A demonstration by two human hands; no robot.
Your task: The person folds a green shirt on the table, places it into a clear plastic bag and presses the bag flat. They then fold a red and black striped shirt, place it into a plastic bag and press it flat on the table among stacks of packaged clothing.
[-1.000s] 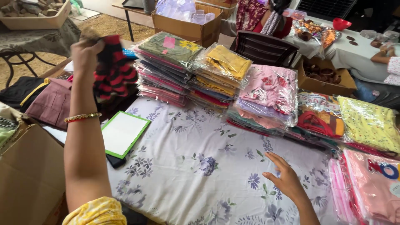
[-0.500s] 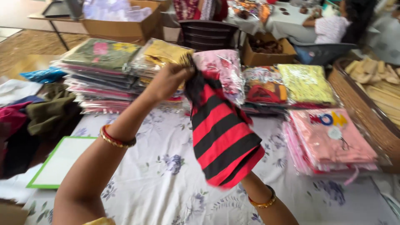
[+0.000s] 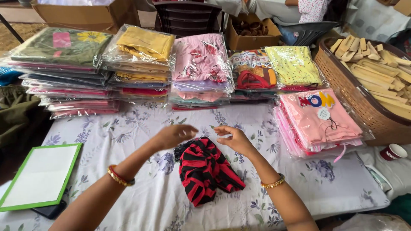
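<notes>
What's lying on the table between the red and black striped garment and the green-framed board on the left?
In the head view, only the person's left forearm crosses above that stretch between the striped garment and the green-framed board. Otherwise, just bare floral tablecloth.

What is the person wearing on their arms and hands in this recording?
Both forearms are bare, with no sleeves in view. The left hand has a red and gold bangle at the wrist. The right hand has a thin gold beaded bracelet. No gloves; rings cannot be made out.
</notes>
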